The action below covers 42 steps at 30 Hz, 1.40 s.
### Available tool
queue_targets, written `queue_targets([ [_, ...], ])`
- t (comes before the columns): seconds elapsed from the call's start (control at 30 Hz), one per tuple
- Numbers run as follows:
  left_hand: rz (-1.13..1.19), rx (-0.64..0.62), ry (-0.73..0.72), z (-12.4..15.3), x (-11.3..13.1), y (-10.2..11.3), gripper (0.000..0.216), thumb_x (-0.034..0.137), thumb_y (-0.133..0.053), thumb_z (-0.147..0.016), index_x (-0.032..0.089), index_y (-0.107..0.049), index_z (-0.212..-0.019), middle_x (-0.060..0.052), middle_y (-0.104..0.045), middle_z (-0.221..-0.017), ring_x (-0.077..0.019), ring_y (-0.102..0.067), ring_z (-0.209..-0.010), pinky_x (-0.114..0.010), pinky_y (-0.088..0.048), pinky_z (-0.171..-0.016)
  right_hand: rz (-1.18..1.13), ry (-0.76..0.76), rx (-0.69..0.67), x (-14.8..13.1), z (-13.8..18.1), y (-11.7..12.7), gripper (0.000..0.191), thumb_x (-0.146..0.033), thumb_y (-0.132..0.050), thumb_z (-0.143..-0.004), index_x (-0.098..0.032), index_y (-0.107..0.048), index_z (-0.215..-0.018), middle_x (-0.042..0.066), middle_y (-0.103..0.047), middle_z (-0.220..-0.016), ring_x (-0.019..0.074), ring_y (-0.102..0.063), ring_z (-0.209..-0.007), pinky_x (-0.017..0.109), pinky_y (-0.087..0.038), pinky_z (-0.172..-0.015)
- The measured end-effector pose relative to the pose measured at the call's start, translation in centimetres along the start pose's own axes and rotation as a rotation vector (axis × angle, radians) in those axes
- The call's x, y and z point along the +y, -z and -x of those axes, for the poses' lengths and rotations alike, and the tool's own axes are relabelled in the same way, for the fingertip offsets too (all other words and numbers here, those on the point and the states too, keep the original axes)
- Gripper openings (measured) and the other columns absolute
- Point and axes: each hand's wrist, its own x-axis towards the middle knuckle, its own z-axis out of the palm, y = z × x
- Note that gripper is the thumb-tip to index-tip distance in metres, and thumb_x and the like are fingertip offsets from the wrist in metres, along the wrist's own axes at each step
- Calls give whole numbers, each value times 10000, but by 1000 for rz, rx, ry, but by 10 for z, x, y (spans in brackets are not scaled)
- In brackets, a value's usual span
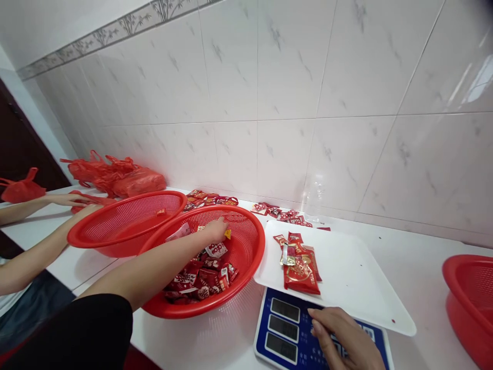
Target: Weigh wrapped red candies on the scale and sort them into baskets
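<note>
My left hand [215, 229] reaches into a red perforated basket [252, 257] holding several red-wrapped candies [202, 280]; its fingers are pinched on a small orange-yellow candy [228, 234]. My right hand [342, 336] rests on the front panel of a blue digital scale [285, 324], fingers curled and holding nothing. On the scale's white tray [354, 277] lie a red packet [300, 275] and a few smaller candies.
A second, nearly empty red basket [123, 226] overlaps the first on the left. Another person's two arms [34, 257] reach toward red plastic bags [115, 177] there. Loose candies [285, 213] lie along the tiled wall. A third red basket [470, 303] sits at the right edge.
</note>
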Motion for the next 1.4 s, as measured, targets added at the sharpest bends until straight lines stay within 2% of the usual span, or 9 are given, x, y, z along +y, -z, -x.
queue_targets([
  [0.13, 12, 17, -27, -1, -1, 4, 248, 256, -682, -716, 180, -680, -952, -145, -615, -1145, -357, -536, -1134, -434, -417, -951, 37, 46, -30, -2, -4, 4, 209, -135, -558, -881, -209, -623, -1065, 31, -679, -778, 135, -655, -693, 198, -530, -600],
  [0.47, 179, 98, -46, 2, -3, 2, 194, 241, -690, -659, 205, -642, -843, -74, -672, -854, -304, -630, -890, -356, -451, -781, 71, 56, -43, -2, -5, 3, 186, -153, -547, -899, -214, -600, -1066, 26, -664, -785, 120, -656, -694, 187, -531, -605],
  [0.63, 330, 281, -23, 1, 8, 32, 203, 339, -558, -800, 194, -577, -939, -51, -658, -876, -238, -622, -806, -295, -435, -675, 12, 59, -9, -2, -5, 0, 219, -122, -540, -888, -217, -602, -1075, 25, -653, -765, 125, -636, -667, 204, -519, -586],
  [0.8, 668, 439, -141, 19, 53, 75, 304, 492, -530, -833, 198, -521, -909, 15, -586, -800, -166, -552, -731, -247, -408, -624, -43, -11, 67, -4, -3, -7, 185, -166, -526, -904, -231, -635, -1039, 30, -644, -737, 144, -616, -641, 235, -497, -561],
  [1.0, 789, 227, -453, 59, 122, 93, 278, 462, -592, -813, 199, -533, -878, 15, -566, -777, -158, -532, -698, -258, -410, -617, 12, 59, -9, -5, -7, 1, 219, -126, -541, -889, -216, -599, -1080, 22, -659, -765, 125, -627, -669, 207, -516, -584],
  [1.1, 666, 67, -507, 71, 139, 92, 457, 519, -662, -753, 208, -559, -1072, -65, -622, -1044, -238, -596, -918, -332, -477, -761, 40, 100, -24, -6, -11, 4, 228, -102, -532, -886, -201, -580, -1085, 19, -659, -762, 115, -630, -667, 195, -522, -586],
  [1.23, 523, -109, -610, 75, 149, 90, 1043, 659, -712, -637, 263, -246, -1483, -133, -166, -1580, -380, -198, -1420, -503, -290, -1096, 48, 109, 15, -10, -15, 4, 187, -117, -515, -894, -198, -587, -1046, 9, -640, -712, 109, -619, -616, 193, -515, -549],
  [1.3, 453, -177, -626, 73, 155, 88, 1133, 704, -702, -610, 310, -145, -1515, -108, -8, -1612, -403, 2, -1449, -584, -166, -1126, 54, 118, 33, -12, -16, 4, 179, -123, -508, -895, -194, -592, -1036, 7, -636, -695, 109, -613, -596, 194, -511, -532],
  [1.4, 449, -224, -629, 70, 167, 82, 1086, 756, -638, -641, 381, -107, -1512, -77, 21, -1616, -407, 93, -1439, -653, -96, -1108, 61, 129, 31, -12, -16, 5, 186, -117, -514, -891, -189, -591, -1044, 12, -648, -707, 114, -619, -603, 198, -513, -539],
])
